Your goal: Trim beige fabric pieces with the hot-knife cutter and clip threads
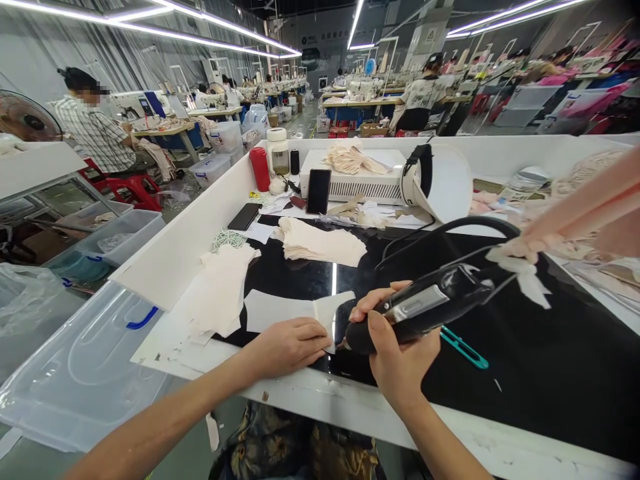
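So here's me at the front edge of my worktop (540, 380), black surface with white along the front. My left fingers (313, 337) are laid out flat and close together, not curled round anything, just pressing on the lower end of a small cream piece (331, 317). That piece sits on the right end of a long white sheet (277, 311), near the front edge and left of the middle. My right fingers (373, 301) are closed round a chunky black handheld tool (425, 307), thumb along its side, with its rounded end tipped down just right of the cream piece. Can't tell if that end is touching the worktop. A teal snipper (465, 348) lies just right of that hand. There's a loose cream stack (223, 290) over by the left edge, toward the front left corner, and another folded stack (323, 241) farther back. One dark phone (244, 217) lies flat by the left edge, and a second phone (319, 191) leans on the white box (360, 177) at the back edge. Red flask (259, 168) is in the back left corner, and some pink cloth (595, 200) hangs over the right side.
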Demonstrator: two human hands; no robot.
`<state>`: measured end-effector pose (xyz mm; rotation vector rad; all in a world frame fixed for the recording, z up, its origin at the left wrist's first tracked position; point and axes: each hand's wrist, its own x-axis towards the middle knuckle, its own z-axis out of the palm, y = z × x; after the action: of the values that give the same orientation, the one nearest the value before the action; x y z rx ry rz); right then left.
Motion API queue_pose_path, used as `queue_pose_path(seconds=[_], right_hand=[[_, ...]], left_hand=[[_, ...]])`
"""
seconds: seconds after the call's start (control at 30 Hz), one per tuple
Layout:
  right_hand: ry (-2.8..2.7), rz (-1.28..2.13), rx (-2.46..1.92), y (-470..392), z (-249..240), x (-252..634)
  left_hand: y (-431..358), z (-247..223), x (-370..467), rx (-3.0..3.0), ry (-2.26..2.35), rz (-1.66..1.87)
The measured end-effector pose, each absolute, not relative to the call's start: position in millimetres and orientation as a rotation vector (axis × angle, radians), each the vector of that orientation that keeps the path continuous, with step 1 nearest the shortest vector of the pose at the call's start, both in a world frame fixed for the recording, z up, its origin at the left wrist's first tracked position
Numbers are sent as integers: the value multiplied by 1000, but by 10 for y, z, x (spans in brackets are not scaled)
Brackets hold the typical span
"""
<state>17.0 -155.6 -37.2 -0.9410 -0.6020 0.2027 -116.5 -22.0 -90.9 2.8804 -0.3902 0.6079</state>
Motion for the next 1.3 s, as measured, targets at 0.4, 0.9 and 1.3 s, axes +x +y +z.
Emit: queue_pose_path(seconds=[0.4,0.9,1.3], right_hand=[[-558,181,-1002,-1518,-349,131],[-632,226,-945,-1528,-363,128],[-610,196,-993,-1539,-383,129]], left_hand=[[-224,-930,-1143,2849,-399,624],[-240,-890,-1138,2861,-412,624],[-208,-921,-1219,2800,-282,696]])
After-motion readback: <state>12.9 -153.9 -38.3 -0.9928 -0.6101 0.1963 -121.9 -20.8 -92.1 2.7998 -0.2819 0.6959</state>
